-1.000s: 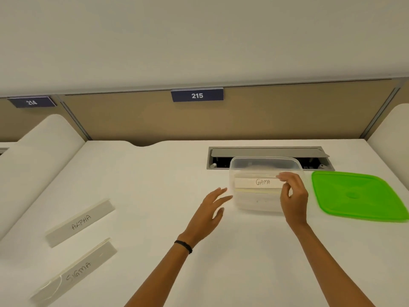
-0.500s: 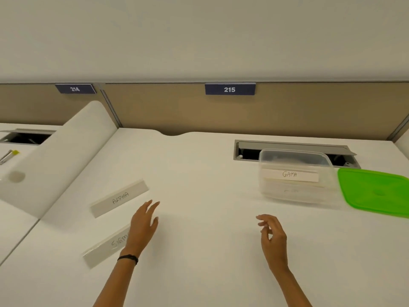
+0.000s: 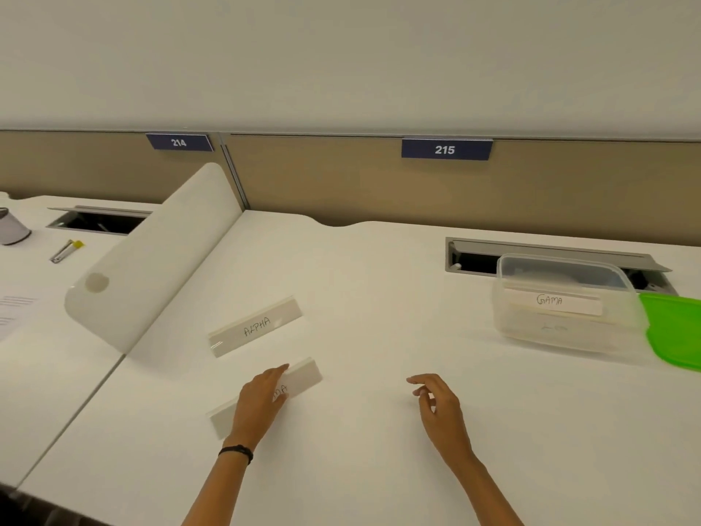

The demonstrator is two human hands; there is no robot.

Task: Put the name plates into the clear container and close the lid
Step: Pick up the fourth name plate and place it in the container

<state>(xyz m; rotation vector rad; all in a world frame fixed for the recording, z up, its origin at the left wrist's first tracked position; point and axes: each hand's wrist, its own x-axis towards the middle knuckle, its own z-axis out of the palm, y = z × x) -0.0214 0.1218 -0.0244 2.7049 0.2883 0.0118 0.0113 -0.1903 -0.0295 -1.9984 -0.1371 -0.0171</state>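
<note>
Left hand [image 3: 259, 402] laid over near name plate [image 3: 299, 375], grip unclear; right hand [image 3: 440, 404] empty, loosely curled.
Pinch long edges, lift level, carry to clear container [image 3: 565, 303] near table's far right edge.

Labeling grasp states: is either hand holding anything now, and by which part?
Left hand lies over the middle of the near name plate, fingers at its far edge; a closed grip cannot be told. Right hand holds nothing.
</note>
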